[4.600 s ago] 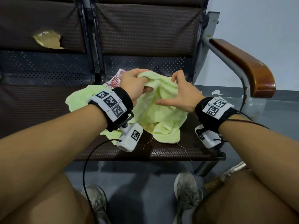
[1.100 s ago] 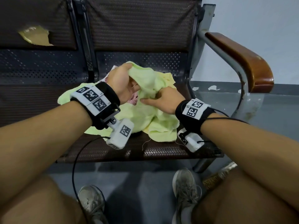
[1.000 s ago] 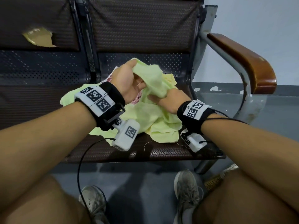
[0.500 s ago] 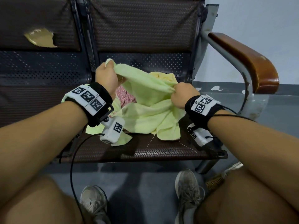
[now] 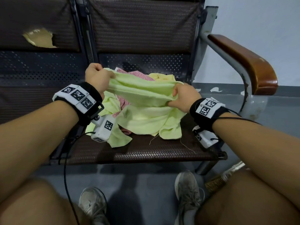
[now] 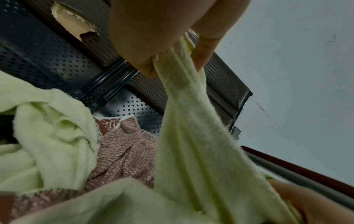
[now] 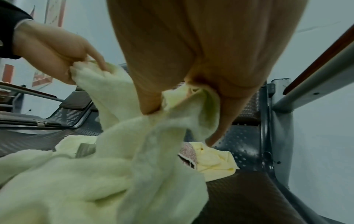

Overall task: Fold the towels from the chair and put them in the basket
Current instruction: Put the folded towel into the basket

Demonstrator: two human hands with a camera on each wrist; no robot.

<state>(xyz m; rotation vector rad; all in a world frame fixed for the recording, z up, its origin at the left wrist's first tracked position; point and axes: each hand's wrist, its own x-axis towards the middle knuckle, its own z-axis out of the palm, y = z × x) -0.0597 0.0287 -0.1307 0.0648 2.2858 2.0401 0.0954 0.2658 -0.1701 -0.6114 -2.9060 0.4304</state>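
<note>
A light green towel (image 5: 142, 93) hangs stretched between my two hands above the chair seat (image 5: 146, 151). My left hand (image 5: 97, 77) pinches its far left corner; the left wrist view shows the fingers (image 6: 203, 54) clamped on the cloth (image 6: 191, 121). My right hand (image 5: 183, 96) grips the right corner, fingers curled round the towel (image 7: 191, 106). Under it lie a red patterned towel (image 5: 138, 73), a pale yellow towel (image 5: 162, 77) and more light green cloth (image 5: 146, 120). No basket is in view.
The chair has a brown wooden armrest (image 5: 243, 62) on the right and a torn backrest (image 5: 39, 38) on the neighbouring left seat. My knees and shoes (image 5: 186, 189) are below the seat's front edge. A cable (image 5: 65, 168) hangs from my left wrist.
My hands have moved apart, the left up and back, the right to the right. The green towel's edge is now pulled taut between them, uncovering the red and yellow towels.
</note>
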